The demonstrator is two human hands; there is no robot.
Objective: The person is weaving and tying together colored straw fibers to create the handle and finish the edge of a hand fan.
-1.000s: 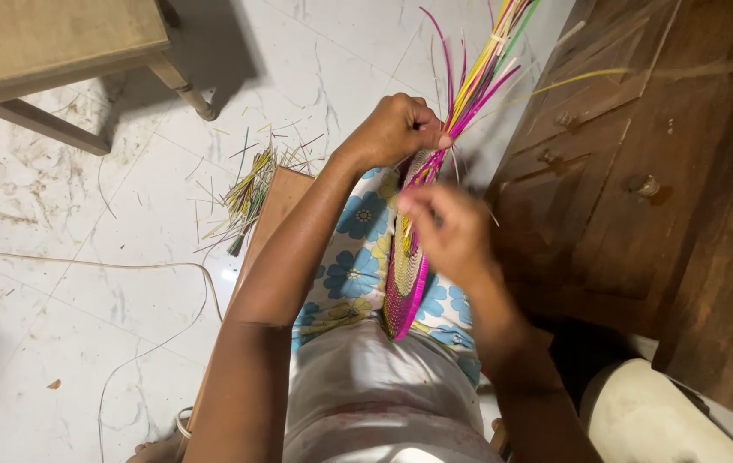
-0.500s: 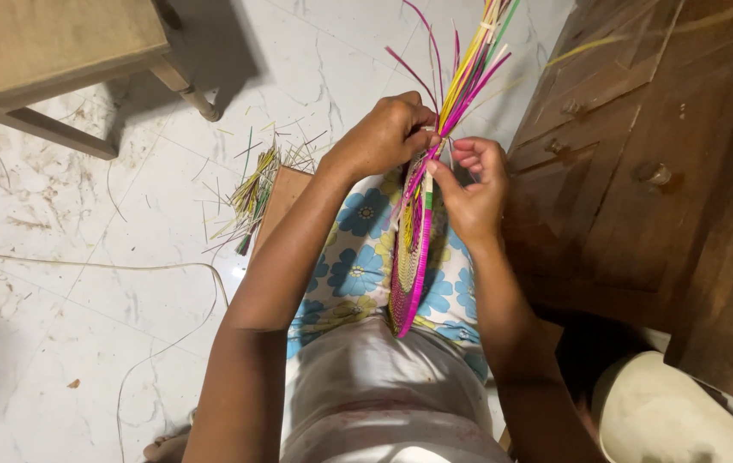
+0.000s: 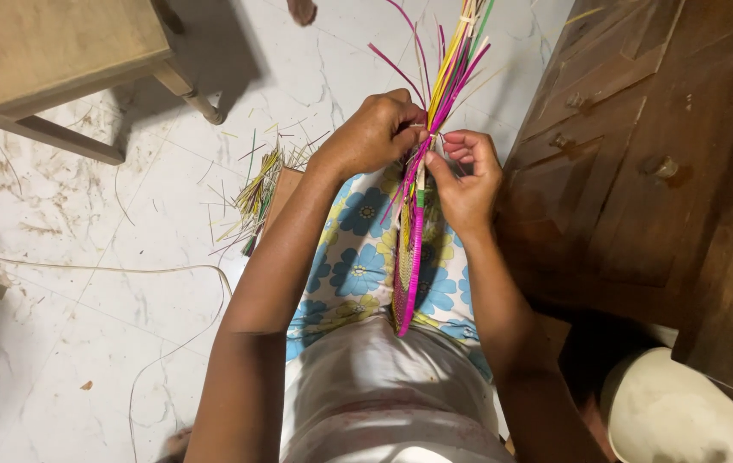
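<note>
Fingers of the left hand (image 3: 373, 133) and right hand (image 3: 467, 182) pinch the pink and yellow straw strips (image 3: 450, 69) of a half-woven mat (image 3: 409, 257) held edge-up over the lap; slackened pinching could loosen the weave.

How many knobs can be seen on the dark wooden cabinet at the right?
3: one knob highest on the cabinet, a second just below it, a third farther right. More may lie outside the picture.

Two hands, the left hand (image 3: 372, 133) and right hand (image 3: 468, 176), one woven piece (image 3: 409, 257) with many loose strips, one heap of cuttings (image 3: 257, 193), one wooden stool (image 3: 58, 60), one wooden cabinet (image 3: 641, 146).
</note>
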